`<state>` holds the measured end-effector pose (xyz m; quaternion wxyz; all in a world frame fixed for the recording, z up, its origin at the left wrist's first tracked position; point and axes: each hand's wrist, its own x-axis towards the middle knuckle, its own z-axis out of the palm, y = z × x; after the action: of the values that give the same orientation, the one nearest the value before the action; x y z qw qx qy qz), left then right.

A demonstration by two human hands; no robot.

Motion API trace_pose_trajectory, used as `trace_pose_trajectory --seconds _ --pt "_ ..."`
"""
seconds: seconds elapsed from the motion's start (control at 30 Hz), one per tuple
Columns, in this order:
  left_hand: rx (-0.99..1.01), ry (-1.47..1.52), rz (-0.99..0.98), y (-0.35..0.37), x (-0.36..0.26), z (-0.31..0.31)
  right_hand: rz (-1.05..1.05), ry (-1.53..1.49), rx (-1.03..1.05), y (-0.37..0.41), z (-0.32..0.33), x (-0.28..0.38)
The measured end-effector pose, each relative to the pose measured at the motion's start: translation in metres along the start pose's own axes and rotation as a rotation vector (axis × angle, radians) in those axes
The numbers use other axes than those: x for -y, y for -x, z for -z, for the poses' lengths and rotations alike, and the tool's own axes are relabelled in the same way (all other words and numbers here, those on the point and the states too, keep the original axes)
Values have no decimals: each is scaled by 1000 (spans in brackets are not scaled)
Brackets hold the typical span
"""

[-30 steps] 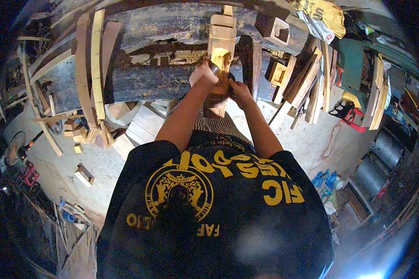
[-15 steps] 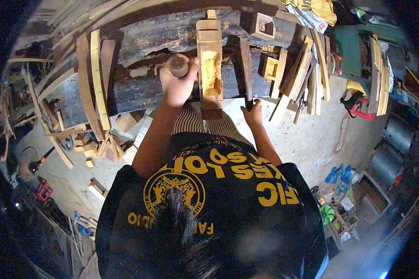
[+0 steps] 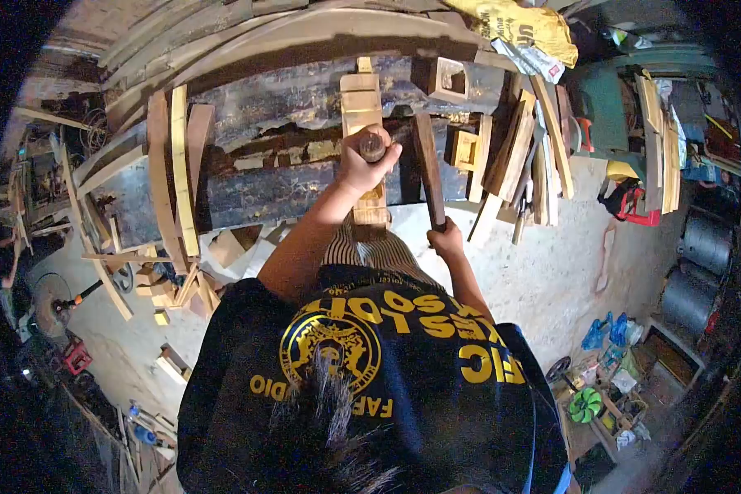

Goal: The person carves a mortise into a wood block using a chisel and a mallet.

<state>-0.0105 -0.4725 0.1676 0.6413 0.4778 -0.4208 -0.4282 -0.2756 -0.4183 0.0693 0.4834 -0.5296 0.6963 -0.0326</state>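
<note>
My left hand (image 3: 369, 161) is closed round an upright chisel (image 3: 372, 146). Only the round butt of its wooden handle shows; the blade is hidden beneath the fist. Under this hand lies a long, pale wooden block (image 3: 361, 100). The hand covers most of the hollow cut into it. To the right, my right hand (image 3: 446, 237) grips the near end of a dark wooden bar (image 3: 428, 160). The bar points away from me, beside the block and apart from the chisel.
A worn, dark timber bench (image 3: 247, 193) carries the block. A hollow wooden box piece (image 3: 450, 81) and a smaller notched piece (image 3: 465, 151) sit at right, near leaning strips (image 3: 514, 144). More strips (image 3: 181, 165) lie at left. A yellow sack (image 3: 535, 33) is at the back.
My left hand has moved with the chisel from the block's left side to over its hollow. The bar in my right hand now tilts further left at its far end. The view has shifted slightly.
</note>
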Motion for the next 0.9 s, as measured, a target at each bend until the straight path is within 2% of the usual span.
trace_pose_trajectory --seconds 0.03,0.17,0.2,0.27,0.33,0.47,0.53,0.7,0.77,0.83,0.9 --pt "24 21 -20 -1 1 -2 -63 -107 26 3 4 4" --pt "5 -117 -104 -3 13 -9 -180 -88 82 14 11 20" --pt "6 -117 -108 -4 11 -11 -185 -96 92 15 11 21" --pt "-78 -96 34 -3 9 -14 -100 -85 42 20 9 21" --pt "-80 -145 -7 -4 13 -16 -15 -136 6 30 11 34" --pt "-137 -155 -44 -3 16 -19 -62 -244 46 28 12 35" --pt "-147 -175 -50 -1 15 -20 -90 -392 120 23 11 29" --pt "-178 -196 -41 5 14 -20 -101 -268 112 19 8 21" --pt "-248 -82 64 6 11 -21 -128 -247 129 20 6 18" --pt "-243 -88 47 7 7 -20 -89 -222 108 22 5 19" --pt "-250 -8 119 8 2 -22 -74 -214 115 23 6 20"
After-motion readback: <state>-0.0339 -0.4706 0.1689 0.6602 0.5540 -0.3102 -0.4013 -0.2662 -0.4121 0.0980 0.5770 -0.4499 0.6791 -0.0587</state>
